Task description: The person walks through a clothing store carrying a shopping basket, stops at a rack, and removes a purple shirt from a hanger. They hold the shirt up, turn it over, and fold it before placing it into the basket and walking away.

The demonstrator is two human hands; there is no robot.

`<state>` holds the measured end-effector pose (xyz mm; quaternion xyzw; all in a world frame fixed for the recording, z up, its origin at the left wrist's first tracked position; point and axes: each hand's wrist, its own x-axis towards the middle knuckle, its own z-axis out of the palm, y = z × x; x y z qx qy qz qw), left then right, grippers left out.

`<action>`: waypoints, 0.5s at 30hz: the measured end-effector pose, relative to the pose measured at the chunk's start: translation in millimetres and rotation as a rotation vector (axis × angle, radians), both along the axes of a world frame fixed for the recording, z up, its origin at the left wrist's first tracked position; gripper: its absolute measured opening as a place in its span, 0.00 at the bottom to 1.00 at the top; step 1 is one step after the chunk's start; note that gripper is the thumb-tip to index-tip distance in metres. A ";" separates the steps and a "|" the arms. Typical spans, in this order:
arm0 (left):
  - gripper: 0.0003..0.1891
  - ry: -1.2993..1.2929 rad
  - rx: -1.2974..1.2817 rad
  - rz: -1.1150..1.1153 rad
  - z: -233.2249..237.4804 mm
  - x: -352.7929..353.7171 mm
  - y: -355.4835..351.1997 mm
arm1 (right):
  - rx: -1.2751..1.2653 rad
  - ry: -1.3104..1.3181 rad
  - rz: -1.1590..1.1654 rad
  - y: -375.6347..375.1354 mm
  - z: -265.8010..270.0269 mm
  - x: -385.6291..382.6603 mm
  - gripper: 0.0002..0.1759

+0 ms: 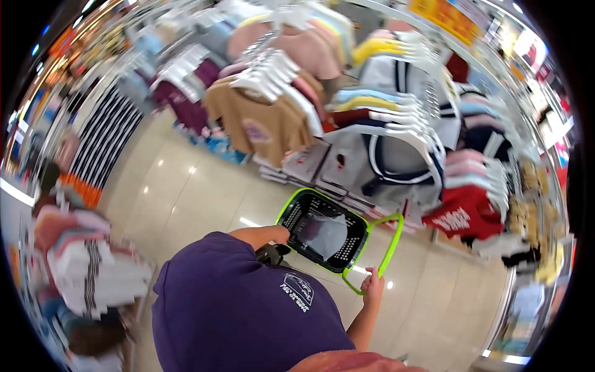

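A black shopping basket [350, 230] with a bright green rim stands low in front of me, tilted in this view. Its green handle [390, 248] swings out to the right, and my right hand [372, 283] is wrapped round the lower end of it. Inside the basket lies a folded grey garment [325, 235] that looks wrapped in clear plastic, with a darker patch on its left. My left hand [281, 235] is at the basket's left rim, rounded and closed, its fingers mostly hidden. Just below it shows a black object [273, 253], partly covered by my purple shirt [235, 304].
Ahead, racks hold a brown T-shirt [257, 115], grey tops with navy trim [403, 167] and a red shirt [465, 214]. To the left hang white striped shirts [93, 273] and a black-and-white striped garment [106, 136]. Shiny floor tiles [180, 180] run between the racks.
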<state>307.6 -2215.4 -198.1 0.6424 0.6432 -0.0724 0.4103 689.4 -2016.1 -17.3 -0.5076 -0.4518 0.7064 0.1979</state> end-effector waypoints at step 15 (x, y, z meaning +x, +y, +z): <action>0.18 0.113 -0.046 0.377 -3.1 45.4 -155.3 | -0.123 0.004 0.114 32.2 5.4 -9.1 0.25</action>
